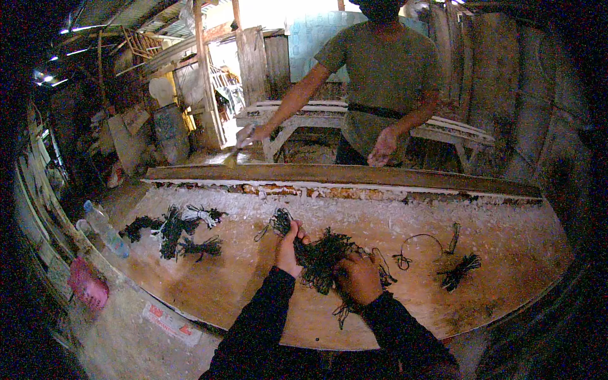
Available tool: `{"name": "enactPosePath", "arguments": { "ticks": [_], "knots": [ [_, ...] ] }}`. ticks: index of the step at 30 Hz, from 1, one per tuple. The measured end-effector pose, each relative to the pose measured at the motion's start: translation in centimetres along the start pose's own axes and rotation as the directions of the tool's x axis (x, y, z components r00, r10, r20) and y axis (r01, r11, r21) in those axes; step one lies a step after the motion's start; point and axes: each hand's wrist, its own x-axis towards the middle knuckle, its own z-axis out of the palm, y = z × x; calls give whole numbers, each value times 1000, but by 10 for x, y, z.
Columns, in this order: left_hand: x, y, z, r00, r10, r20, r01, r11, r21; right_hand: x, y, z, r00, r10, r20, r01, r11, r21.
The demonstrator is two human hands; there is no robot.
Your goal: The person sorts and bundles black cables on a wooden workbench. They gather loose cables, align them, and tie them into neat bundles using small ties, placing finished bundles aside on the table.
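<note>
A tangled heap of dark cord (323,253) lies on the wooden board in front of me. My left hand (291,247) is closed around a small looped bundle of dark cord (283,219), whose loops stick out above the thumb. Pressed into the right side of the heap, my right hand (358,278) has its fingers bent down among the strands; its fingertips are hidden. Loose cord ends hang out below and to the right of that hand. Further right lie a tied dark cord bundle (460,272) and a thin loose loop of cord (405,244).
Several dark cord bundles (170,233) and a pale one (201,215) lie on the board's left. Beyond its raised far edge (342,175) stands a person (386,76) holding a brush (237,152). A plastic bottle (106,229) and a pink basket (88,284) are at the left.
</note>
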Motion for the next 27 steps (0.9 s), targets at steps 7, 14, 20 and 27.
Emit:
{"name": "enactPosePath", "arguments": {
  "ticks": [7, 14, 20, 27],
  "knots": [
    [-3, 5, 1, 998, 48, 52, -49, 999, 14, 8, 9, -17, 982, 157, -107, -128, 963, 235],
    [-12, -21, 9, 962, -233, 142, 196, 952, 234, 11, 19, -9, 914, 360, -185, -149, 724, 674],
    [-24, -27, 19, 974, -201, 100, 123, 850, 512, 8, 8, -14, 919, 252, -303, -44, 829, 557],
    [-31, -26, 28, 962, -217, 166, 131, 901, 414, 5, -1, -19, 924, 218, -315, -42, 875, 483]
  ]
}}
